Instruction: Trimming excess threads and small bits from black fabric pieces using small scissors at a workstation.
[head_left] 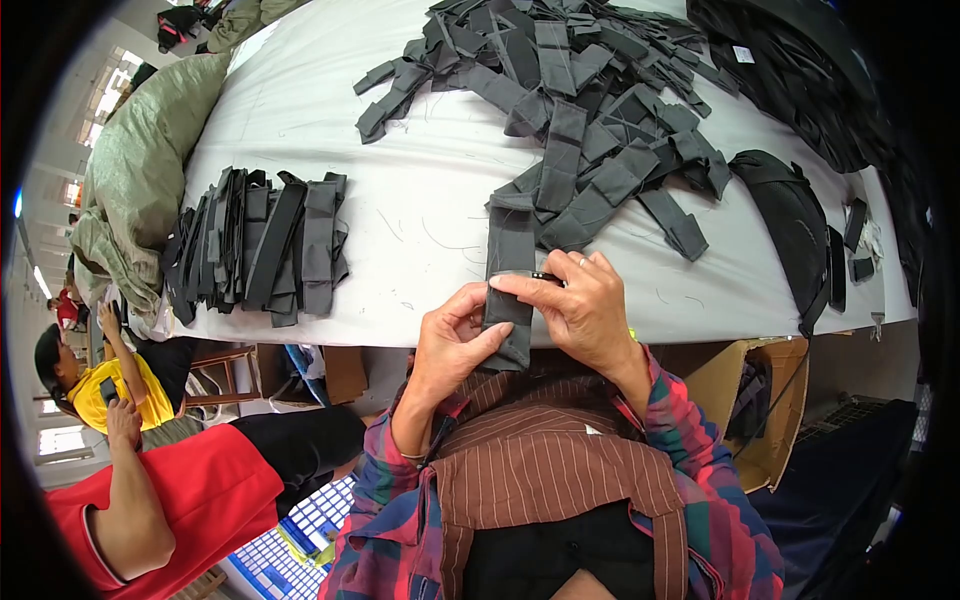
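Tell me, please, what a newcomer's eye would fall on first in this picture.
Probably the big, tangled heap of dark strips at the far middle of the white table, with a neater row of strips to its left. Next, perhaps, the dark strip at the near edge, between the left hand and the right hand, and the bright red shirt at lower left.
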